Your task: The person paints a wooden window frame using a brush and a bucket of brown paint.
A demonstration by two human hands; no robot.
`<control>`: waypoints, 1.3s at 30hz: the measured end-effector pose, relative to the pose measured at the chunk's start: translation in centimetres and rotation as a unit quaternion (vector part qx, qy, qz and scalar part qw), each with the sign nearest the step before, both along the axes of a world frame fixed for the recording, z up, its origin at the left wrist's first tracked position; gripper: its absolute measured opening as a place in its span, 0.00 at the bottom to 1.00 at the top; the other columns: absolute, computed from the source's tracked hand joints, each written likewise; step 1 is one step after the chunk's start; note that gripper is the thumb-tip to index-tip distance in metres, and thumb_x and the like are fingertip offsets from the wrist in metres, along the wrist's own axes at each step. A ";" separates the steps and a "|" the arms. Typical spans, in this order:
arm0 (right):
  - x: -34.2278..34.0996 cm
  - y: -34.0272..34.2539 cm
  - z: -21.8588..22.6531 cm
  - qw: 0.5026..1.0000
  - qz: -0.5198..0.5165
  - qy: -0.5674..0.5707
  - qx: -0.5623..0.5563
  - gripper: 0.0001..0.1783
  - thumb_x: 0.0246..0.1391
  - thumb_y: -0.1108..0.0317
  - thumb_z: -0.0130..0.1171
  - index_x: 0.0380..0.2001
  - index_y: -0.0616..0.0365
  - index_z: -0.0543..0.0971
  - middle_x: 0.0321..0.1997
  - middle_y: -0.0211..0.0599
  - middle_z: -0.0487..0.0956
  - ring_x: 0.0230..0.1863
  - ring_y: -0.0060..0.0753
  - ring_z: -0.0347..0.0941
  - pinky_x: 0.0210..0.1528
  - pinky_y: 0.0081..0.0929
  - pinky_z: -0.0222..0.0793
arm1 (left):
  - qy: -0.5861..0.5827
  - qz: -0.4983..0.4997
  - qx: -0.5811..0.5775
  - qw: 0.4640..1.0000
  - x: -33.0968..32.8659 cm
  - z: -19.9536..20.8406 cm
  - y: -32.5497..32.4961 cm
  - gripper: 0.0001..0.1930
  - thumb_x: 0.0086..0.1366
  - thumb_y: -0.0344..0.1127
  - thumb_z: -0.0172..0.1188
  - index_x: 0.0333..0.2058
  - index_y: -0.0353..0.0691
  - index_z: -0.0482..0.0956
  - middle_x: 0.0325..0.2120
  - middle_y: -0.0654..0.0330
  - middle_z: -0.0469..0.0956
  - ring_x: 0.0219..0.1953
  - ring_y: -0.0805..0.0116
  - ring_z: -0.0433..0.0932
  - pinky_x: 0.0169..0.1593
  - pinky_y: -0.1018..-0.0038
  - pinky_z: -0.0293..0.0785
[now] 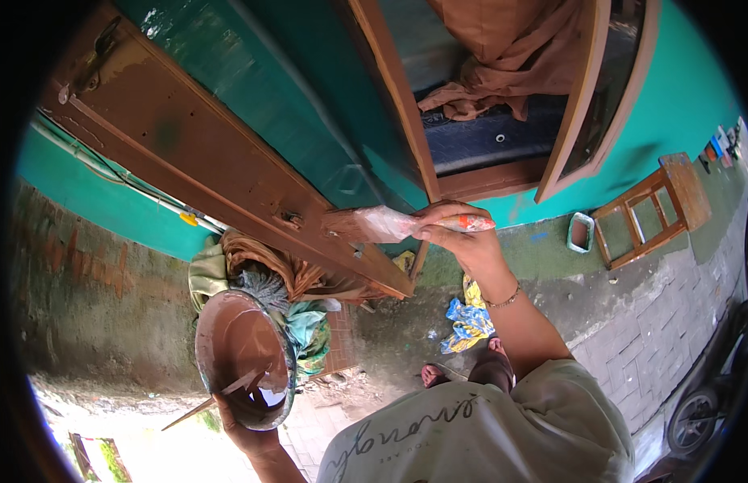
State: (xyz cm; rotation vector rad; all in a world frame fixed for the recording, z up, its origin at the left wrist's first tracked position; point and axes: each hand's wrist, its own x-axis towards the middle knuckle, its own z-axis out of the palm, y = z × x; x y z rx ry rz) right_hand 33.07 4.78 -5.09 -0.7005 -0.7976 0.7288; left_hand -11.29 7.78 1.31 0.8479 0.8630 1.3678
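My right hand (pixel 468 241) is closed round the handle of a paintbrush (pixel 382 224), which has a whitish middle and an orange-and-white handle end. Its brown-coated bristles point left and meet the brown wooden door (pixel 221 153) near its lock hardware (pixel 291 219). At lower left, my left hand (pixel 243 427) grips the rim of a round paint bucket (pixel 239 326) with brown paint inside. A thin wooden stick (pixel 193 412) leans across the bucket's edge, one end in the paint. Whether bristles press on the door or hover just off it, I cannot tell.
Bundled cloths (pixel 265 262) lie behind the bucket. A blue-and-yellow plastic wrapper (pixel 469 320) is on the ground by my feet. An open window (pixel 479 189) with a brown curtain, a small tray (pixel 581 233) and a wooden stool (pixel 644 211) stand right. A wheel (pixel 694 420) shows at lower right.
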 end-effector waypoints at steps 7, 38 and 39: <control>4.8 1.1 4.9 0.988 0.046 0.022 0.144 0.09 0.48 0.85 0.68 0.35 0.68 0.83 0.40 0.47 0.83 0.44 0.36 0.81 0.47 0.28 0.79 | 0.005 0.011 0.020 1.000 3.6 -0.5 -3.8 0.31 0.74 0.53 0.48 0.68 0.42 0.60 0.67 0.58 0.64 0.62 0.67 0.68 0.58 0.71 0.66; 4.5 4.0 -4.7 0.988 0.100 -0.112 -0.037 0.08 0.53 0.77 0.68 0.37 0.64 0.84 0.40 0.36 0.85 0.39 0.25 0.81 0.43 0.21 0.76 | -0.076 0.237 -0.008 0.969 11.7 0.3 -11.6 0.33 0.74 0.53 0.44 0.69 0.37 0.54 0.64 0.41 0.63 0.50 0.48 0.80 0.31 0.59 0.89; 4.7 3.9 -4.6 0.987 0.094 -0.127 -0.036 0.08 0.53 0.77 0.69 0.37 0.63 0.84 0.40 0.36 0.85 0.39 0.25 0.81 0.44 0.22 0.77 | -0.100 0.255 -0.016 0.962 11.6 0.1 -11.5 0.33 0.74 0.53 0.44 0.69 0.38 0.54 0.65 0.41 0.63 0.52 0.46 0.79 0.33 0.60 0.89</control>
